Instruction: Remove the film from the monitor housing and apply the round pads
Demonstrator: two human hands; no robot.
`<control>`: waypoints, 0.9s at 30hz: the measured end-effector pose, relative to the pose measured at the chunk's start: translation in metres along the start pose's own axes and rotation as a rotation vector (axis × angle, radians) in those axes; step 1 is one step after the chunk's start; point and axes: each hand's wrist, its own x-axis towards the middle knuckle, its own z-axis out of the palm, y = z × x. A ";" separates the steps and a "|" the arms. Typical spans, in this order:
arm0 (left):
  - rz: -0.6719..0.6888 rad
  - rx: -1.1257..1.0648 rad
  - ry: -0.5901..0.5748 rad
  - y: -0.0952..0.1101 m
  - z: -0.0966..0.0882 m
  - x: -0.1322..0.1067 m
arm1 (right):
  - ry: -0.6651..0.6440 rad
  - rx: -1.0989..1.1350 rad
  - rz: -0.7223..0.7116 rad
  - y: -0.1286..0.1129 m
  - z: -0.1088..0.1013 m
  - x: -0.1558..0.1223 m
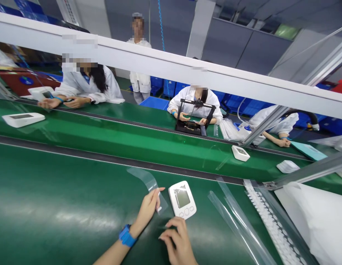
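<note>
Work looks partway, one clear strip (pixel 147 179) not yet released: a worker's left hand (pixel 147 209) grips it left of the single white monitor (pixel 182 197) on the near green bench (pixel 77 198). Just below the monitor, the right hand (pixel 184 243) holds its fingers apart, seemingly empty; at least two loose strips (pixel 240 214) lie to the monitor's right.

A factory assembly line is being indicated: a long green belt (pixel 132 141) is being flanked by green counters (pixel 77 184), white display devices (pixel 182 200) are being carried on both, white coats (pixel 111 82) are being worn by co-workers opposite, and blue bins (pixel 157 102) are being kept near them.
</note>
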 end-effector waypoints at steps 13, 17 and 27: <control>0.010 0.078 0.017 -0.007 -0.012 0.013 | 0.151 -0.058 0.436 0.053 -0.033 0.005; -0.002 0.081 0.010 -0.006 -0.013 0.013 | 0.136 -0.052 0.440 0.049 -0.031 0.005; -0.001 0.088 0.003 -0.009 -0.012 0.014 | 0.116 -0.061 0.426 0.048 -0.032 0.005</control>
